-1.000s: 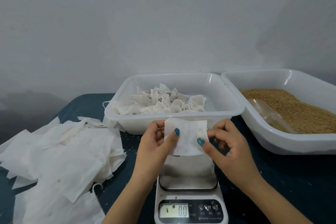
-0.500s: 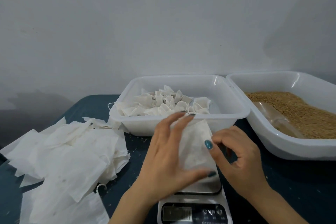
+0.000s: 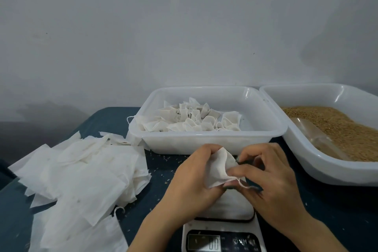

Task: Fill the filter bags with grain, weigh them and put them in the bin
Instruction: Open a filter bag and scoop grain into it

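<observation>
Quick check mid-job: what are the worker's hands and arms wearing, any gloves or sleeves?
No gloves, sleeves, rings or watch in view: left hand and right hand are bare, as are both forearms. One right-hand nail looks painted dark teal, barely visible.

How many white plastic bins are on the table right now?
2. The middle bin holds filter bags; the right bin holds grain and is partly cut off by the frame edge. No others show.
</observation>
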The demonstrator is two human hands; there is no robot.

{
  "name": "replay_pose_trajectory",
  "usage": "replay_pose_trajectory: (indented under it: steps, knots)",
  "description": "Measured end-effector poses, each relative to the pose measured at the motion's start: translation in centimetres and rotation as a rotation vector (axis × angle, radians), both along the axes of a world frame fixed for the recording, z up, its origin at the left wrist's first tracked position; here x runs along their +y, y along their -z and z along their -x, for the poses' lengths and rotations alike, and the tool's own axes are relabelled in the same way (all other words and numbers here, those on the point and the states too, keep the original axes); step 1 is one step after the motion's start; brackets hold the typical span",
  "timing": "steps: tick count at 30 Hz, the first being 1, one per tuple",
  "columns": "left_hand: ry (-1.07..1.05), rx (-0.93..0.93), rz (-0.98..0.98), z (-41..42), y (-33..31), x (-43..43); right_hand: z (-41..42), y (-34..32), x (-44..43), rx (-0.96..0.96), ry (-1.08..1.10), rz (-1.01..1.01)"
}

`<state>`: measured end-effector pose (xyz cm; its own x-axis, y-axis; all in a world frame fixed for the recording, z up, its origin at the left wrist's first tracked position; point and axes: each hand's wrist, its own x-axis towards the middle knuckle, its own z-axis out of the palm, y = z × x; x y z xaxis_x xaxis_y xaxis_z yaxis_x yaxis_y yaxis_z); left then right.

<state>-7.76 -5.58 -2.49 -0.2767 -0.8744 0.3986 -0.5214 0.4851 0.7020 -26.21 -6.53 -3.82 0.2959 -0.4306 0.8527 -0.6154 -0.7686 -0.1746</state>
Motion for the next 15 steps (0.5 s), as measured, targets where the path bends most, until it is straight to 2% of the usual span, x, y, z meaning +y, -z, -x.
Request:
replay_pose_trajectory:
  steps: [5, 15]
  knots:
    - [0.059, 0.016, -0.03, 0.25, -0.24, 0.22, 0.06, -0.13, 0.31, 0.101, -0.058, 0.115]
    - [0.1, -0.008, -0.033, 0.02, 0.04, -0.13, 0.02, -0.46, 0.2, 0.173, -0.076, 0.031]
